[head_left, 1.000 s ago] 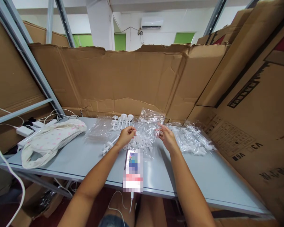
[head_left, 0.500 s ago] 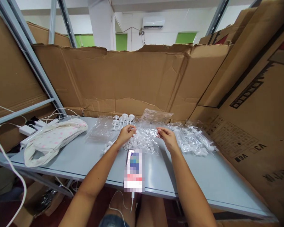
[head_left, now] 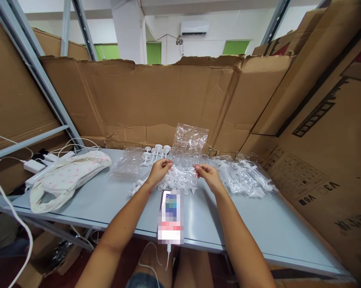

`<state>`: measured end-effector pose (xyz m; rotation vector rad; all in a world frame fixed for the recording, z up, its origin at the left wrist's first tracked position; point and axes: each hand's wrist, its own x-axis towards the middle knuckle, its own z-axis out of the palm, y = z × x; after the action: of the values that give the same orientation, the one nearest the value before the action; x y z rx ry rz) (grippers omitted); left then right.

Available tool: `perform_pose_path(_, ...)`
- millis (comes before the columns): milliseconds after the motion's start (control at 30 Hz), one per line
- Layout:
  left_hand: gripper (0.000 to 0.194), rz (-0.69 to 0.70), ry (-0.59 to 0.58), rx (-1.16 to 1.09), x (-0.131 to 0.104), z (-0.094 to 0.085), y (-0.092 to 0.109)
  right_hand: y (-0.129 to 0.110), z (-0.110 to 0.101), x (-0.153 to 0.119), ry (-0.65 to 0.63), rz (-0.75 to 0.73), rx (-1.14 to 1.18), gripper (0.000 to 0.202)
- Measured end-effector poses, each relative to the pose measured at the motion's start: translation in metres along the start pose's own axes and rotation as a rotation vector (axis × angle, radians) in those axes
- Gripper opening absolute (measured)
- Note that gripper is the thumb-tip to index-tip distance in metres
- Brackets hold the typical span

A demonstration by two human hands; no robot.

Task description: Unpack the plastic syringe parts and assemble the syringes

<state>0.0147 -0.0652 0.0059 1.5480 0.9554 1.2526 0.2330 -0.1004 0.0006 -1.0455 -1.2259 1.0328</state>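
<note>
A clear plastic bag (head_left: 191, 138) is stretched between my two hands, its far part standing up against the cardboard. My left hand (head_left: 160, 170) pinches its left edge with fingers closed. On the other side, my right hand (head_left: 207, 174) pinches the right edge between thumb and fingers. Beneath the hands lies a pile of small white plastic pieces (head_left: 177, 184), partly seen through the film. White plunger-like parts with round flat ends (head_left: 158, 149) stand just beyond my left hand. Several clear cylinders (head_left: 186, 159) stand behind the bag, partly hidden.
Flat clear bags (head_left: 127, 166) lie left of my hands, and filled bags with white parts (head_left: 246, 178) lie right. A phone (head_left: 171, 218) with a cable rests at the table's (head_left: 123, 208) front edge. A white pouch (head_left: 69, 176) and power strip (head_left: 35, 166) are farther left. Cardboard walls (head_left: 156, 96) enclose the table.
The bag's far part has risen from lying tilted to standing more upright. My right hand has moved slightly left, closer to my left hand, which is nearly still.
</note>
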Motion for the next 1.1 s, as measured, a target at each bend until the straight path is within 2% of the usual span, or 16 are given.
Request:
perform_pose_path(100, 0.024, -0.006, -0.009, 0.018, -0.002, -0.001, 0.004, 0.002, -0.001, 0.001, 0.026, -0.004, 0.001, 0.034)
perform_pose_path(233, 0.042, -0.008, -0.073, -0.056, -0.004, -0.004, 0.008, 0.003, -0.006, 0.003, 0.082, -0.014, 0.036, 0.035)
perform_pose_path(300, 0.04, 0.018, -0.101, -0.113, -0.004, -0.006, 0.009, 0.003, -0.007, 0.004, 0.123, -0.017, 0.062, 0.035)
perform_pose_path(367, 0.032, 0.032, -0.177, -0.128, -0.004, -0.007, 0.009, 0.003, -0.007, 0.004, 0.153, -0.015, 0.084, 0.034)
perform_pose_path(433, 0.024, 0.027, -0.305, -0.112, -0.005, -0.008, 0.011, 0.002, -0.006, 0.003, 0.163, -0.015, 0.095, 0.033)
perform_pose_path(500, 0.023, 0.008, -0.417, -0.097, -0.007, -0.008, 0.013, 0.002, -0.005, 0.003, 0.162, -0.017, 0.098, 0.034)
perform_pose_path(567, 0.027, -0.017, -0.454, -0.09, -0.01, -0.007, 0.014, 0.003, -0.004, 0.003, 0.149, -0.021, 0.098, 0.035)
perform_pose_path(667, 0.029, -0.036, -0.406, -0.081, -0.011, -0.004, 0.014, 0.005, -0.002, 0.004, 0.135, -0.02, 0.114, 0.04)
perform_pose_path(767, 0.033, -0.024, -0.264, -0.092, -0.008, -0.001, 0.01, 0.003, 0.001, 0.002, 0.135, -0.013, 0.196, 0.06)
perform_pose_path(833, 0.037, -0.026, -0.179, -0.123, -0.005, 0.0, 0.006, 0.0, 0.004, -0.001, 0.072, -0.011, 0.267, 0.071)
perform_pose_path(967, 0.041, -0.034, -0.086, -0.182, -0.002, 0.001, 0.003, -0.006, 0.009, -0.008, -0.168, 0.001, 0.283, 0.059)
perform_pose_path(1033, 0.042, -0.042, -0.078, -0.188, -0.002, 0.002, 0.003, -0.004, 0.012, -0.009, -0.193, 0.013, 0.216, 0.047)
perform_pose_path(1100, 0.042, -0.053, -0.091, -0.183, -0.004, 0.002, 0.005, 0.0, 0.016, -0.008, -0.141, 0.018, 0.179, 0.036)
